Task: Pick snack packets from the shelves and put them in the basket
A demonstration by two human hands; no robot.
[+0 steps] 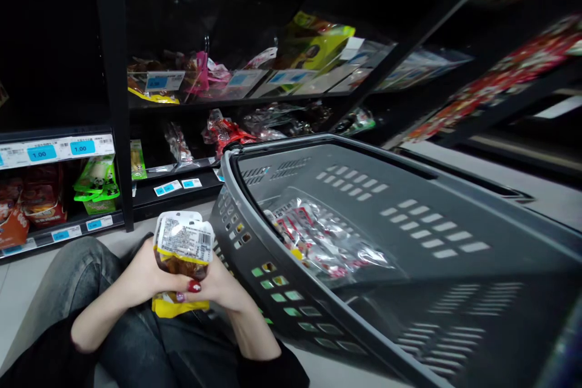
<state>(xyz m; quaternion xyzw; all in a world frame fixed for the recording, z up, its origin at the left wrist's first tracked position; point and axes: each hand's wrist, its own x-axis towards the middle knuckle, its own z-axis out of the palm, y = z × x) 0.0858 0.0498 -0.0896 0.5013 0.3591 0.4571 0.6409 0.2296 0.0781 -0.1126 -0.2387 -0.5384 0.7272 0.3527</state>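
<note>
Two painted nails, one red and one purple, show on the fingers (pixel 193 288) curled round a small stack of snack packets (pixel 183 254), which both hands grip from either side above the person's lap. The left hand (pixel 145 282) wraps the stack from the left, the right hand (pixel 220 291) clasps it from the right, so the fingers of both are closed on it. The stack looks like two or three flat packets of glossy film with yellow edges; the top one has a white printed label with a barcode. Just right of the hands stands one grey plastic basket (pixel 254 248), tilted, its walls pierced by rows of small slots. Inside it lies one heap of clear crinkled bags (pixel 327 236) with red and white print. Beyond, black metal shelves (pixel 113 103) carry more packets and blue price tags (pixel 82 147). The legs wear blue denim jeans (pixel 82 273).
</note>
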